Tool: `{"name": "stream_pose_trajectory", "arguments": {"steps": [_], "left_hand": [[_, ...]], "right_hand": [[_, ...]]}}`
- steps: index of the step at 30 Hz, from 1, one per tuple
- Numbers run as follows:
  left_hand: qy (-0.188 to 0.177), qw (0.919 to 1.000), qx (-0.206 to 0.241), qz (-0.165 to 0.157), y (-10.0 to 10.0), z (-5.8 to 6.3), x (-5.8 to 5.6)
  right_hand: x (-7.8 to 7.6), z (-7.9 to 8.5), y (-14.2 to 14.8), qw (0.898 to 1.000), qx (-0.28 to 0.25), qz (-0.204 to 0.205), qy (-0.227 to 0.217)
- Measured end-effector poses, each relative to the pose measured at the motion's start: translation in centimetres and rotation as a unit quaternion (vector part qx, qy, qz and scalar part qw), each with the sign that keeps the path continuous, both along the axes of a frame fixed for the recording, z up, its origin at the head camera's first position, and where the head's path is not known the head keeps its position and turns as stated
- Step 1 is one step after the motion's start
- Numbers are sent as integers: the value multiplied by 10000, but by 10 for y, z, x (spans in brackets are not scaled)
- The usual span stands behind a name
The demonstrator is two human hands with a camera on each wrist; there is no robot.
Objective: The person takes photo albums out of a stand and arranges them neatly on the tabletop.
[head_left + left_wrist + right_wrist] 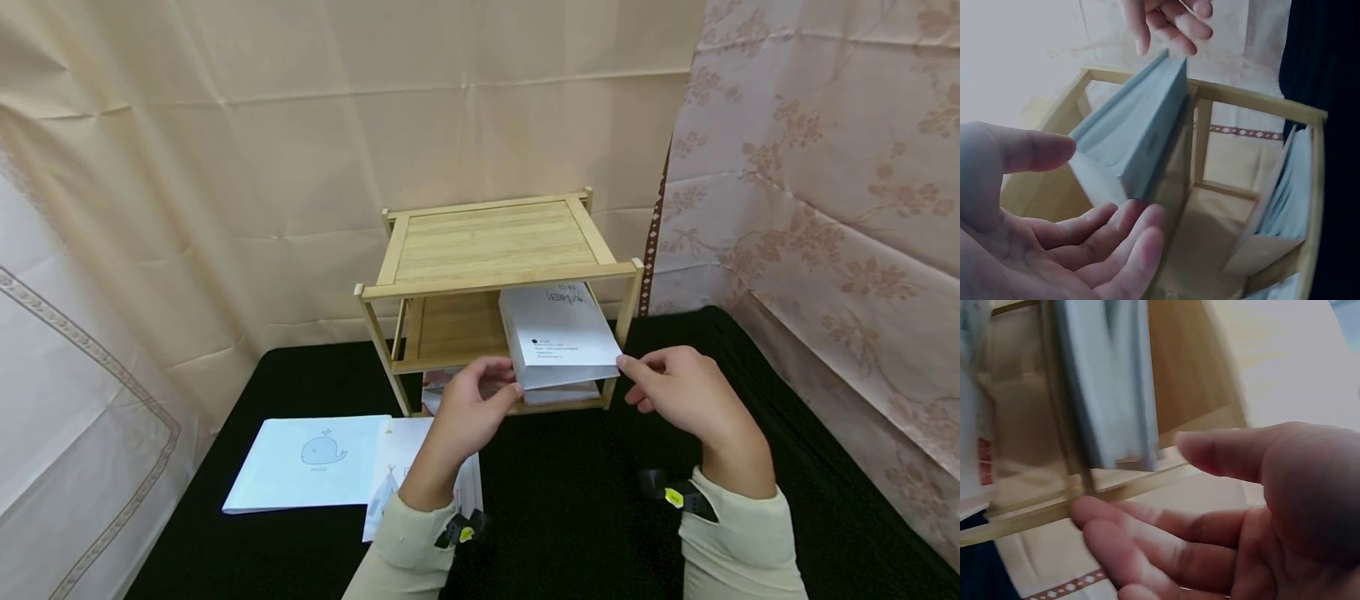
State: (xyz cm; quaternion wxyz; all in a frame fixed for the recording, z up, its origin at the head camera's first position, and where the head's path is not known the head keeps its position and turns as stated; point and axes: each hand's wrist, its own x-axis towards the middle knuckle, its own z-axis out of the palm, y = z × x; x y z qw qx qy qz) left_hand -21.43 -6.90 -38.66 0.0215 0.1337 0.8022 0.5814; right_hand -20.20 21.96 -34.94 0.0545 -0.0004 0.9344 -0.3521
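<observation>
A thick white book (558,333) with dark print lies partly on the middle level of a wooden shelf (495,242), its near end jutting past the front rail. My left hand (472,408) is at its near left corner, thumb and fingertips loosely spread right at the spine side. In the left wrist view, that book (1154,140) shows its page edges between the two covers. Across from it, my right hand (678,392) has its fingertips at the near right corner. The right wrist view shows a gap between the right thumb (1222,450) and the book (1110,387).
Other books (558,394) lie on the shelf's bottom level. Left of the shelf, a whale-drawing booklet (300,462) overlaps another picture booklet (401,442), partly hidden by my left arm. Black cloth (577,500) covers the table; curtains (330,125) hang behind and beside it.
</observation>
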Motion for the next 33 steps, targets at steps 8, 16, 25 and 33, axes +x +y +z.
{"name": "stream_pose_trajectory", "arguments": {"steps": [8,16,25,33], "left_hand": [[-1123,9813,1530,-318,3,-12,-11],[-1373,9543,2577,-641,4,-11,-11],[-1447,9649,2051,-767,2,-10,-12],[-1420,9746,1448,-951,1,-13,-14]], "right_hand": [[-24,-20,-2,9946,-984,-296,-130],[-33,-27,-10,9889,-1450,-324,-59],[-26,-21,-1,9900,-1361,147,-343],[-23,-20,4,9842,-1442,761,-687]]}}
